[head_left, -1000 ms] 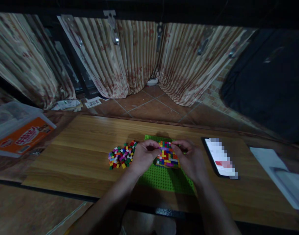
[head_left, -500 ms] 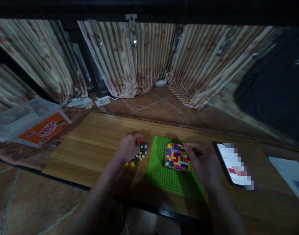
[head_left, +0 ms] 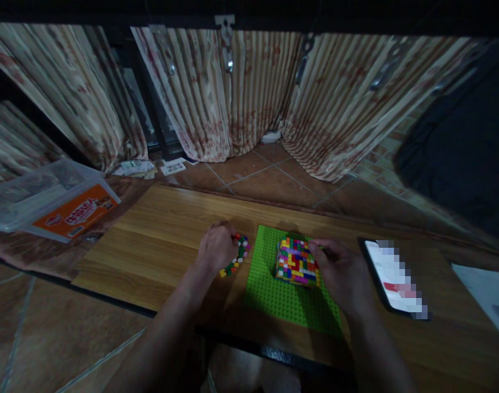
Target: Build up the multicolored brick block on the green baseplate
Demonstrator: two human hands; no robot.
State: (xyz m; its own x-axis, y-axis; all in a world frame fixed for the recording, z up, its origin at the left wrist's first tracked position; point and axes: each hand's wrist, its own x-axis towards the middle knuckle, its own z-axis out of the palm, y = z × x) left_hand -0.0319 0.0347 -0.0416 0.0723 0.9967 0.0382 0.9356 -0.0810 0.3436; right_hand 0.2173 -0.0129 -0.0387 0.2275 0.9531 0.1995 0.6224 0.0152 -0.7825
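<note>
A green studded baseplate (head_left: 282, 295) lies on the wooden table (head_left: 151, 240). On it stands a block built of many small coloured bricks (head_left: 296, 262). My right hand (head_left: 341, 273) rests against the block's right side, fingers touching its top edge. My left hand (head_left: 216, 248) lies over a pile of loose coloured bricks (head_left: 238, 256) left of the plate, fingers curled down into the pile. Whether it holds a brick is hidden.
A phone (head_left: 394, 278) lies right of the baseplate, with white paper (head_left: 484, 289) farther right. A clear plastic box with an orange label (head_left: 53, 204) sits on the floor at left. Striped curtains (head_left: 233, 93) hang behind the table over a tiled floor.
My left hand left the block and went left onto the loose brick pile. My right hand stays at the block. The camera view shifted left.
</note>
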